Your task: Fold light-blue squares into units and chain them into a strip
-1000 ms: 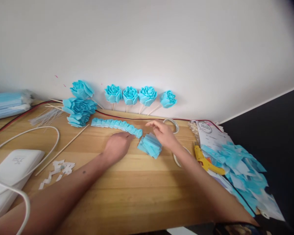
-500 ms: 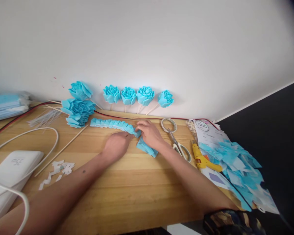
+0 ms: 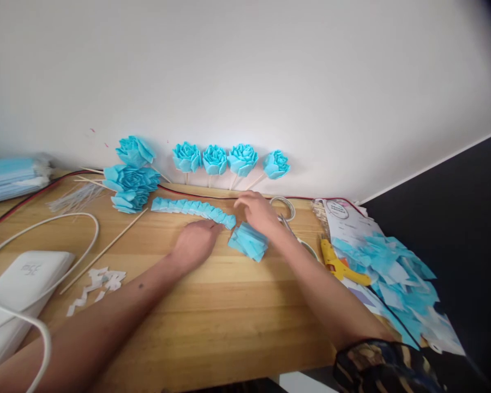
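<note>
A row of overlapping folded blue paper pieces (image 3: 190, 207) lies across the wooden desk (image 3: 213, 305). My left hand (image 3: 194, 243) rests knuckles-up just below the row's right end, fingers curled against it. My right hand (image 3: 258, 212) hovers above a loose pile of blue paper pieces (image 3: 249, 241), fingers bent and partly apart; nothing shows in them. Blue paper roses on sticks (image 3: 229, 159) lean on the wall behind. A bigger cluster of roses (image 3: 131, 177) lies at the left.
Scissors (image 3: 288, 218) and a yellow glue gun (image 3: 340, 266) lie right of my right hand. Blue scraps (image 3: 396, 273) cover papers at the desk's right edge. A white box (image 3: 18, 286), white cable (image 3: 65, 224), skewer (image 3: 104, 251) and white strips (image 3: 100, 281) sit left.
My right hand went left to the row's end half a second ago, then drew back right above the pile. My left hand has stayed in place.
</note>
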`<state>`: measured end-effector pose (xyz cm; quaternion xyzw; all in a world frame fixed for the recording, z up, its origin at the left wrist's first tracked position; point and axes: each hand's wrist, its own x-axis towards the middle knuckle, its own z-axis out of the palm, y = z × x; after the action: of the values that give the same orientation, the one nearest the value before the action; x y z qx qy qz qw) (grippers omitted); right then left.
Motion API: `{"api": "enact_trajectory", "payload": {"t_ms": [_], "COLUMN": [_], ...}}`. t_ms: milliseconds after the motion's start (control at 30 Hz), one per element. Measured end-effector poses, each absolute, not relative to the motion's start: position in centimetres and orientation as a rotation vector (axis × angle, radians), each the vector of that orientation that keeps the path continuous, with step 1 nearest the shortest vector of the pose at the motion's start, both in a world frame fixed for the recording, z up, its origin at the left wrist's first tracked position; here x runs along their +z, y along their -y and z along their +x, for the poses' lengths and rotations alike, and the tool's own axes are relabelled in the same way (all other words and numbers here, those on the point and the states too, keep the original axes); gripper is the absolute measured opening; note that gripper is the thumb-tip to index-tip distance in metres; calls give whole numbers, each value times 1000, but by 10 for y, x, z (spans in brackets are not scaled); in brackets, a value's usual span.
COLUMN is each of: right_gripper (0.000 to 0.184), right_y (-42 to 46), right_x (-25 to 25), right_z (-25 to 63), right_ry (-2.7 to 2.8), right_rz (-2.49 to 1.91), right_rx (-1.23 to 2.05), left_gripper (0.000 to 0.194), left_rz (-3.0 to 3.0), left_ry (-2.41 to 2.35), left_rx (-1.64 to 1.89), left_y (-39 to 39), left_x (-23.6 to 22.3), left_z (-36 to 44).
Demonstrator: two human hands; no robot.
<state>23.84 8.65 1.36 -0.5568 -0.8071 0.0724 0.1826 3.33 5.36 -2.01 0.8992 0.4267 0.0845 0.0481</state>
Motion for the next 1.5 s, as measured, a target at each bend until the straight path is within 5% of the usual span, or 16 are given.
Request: {"api": "enact_trajectory", "payload": {"t_ms": [300, 600, 1033, 1267, 1500], "right_gripper": [39, 81, 65, 27, 36], "right_y": [-34, -1, 2, -23, -32], "right_x": [21, 4, 21, 27, 10], "right_z": [259, 248, 285, 256, 241], "right_ry": [2211, 2316, 2372, 2195, 2360], "right_rz": [-1665, -1722, -1600, -1497, -1458], "right_rx": [224, 305, 425, 315, 199], "left_gripper": [36, 39, 42, 42, 44], "left_rz": [2706, 2728, 2715, 2741, 2749], "left_ry": [-1308, -1325, -1270, -1296, -1288], "left_rx": [195, 259, 229, 260, 287], "left_y": [-51, -50, -46, -47, -50], "left_x": [-15, -17, -7, -11, -18], "left_z": [34, 32, 30, 29, 28]}}
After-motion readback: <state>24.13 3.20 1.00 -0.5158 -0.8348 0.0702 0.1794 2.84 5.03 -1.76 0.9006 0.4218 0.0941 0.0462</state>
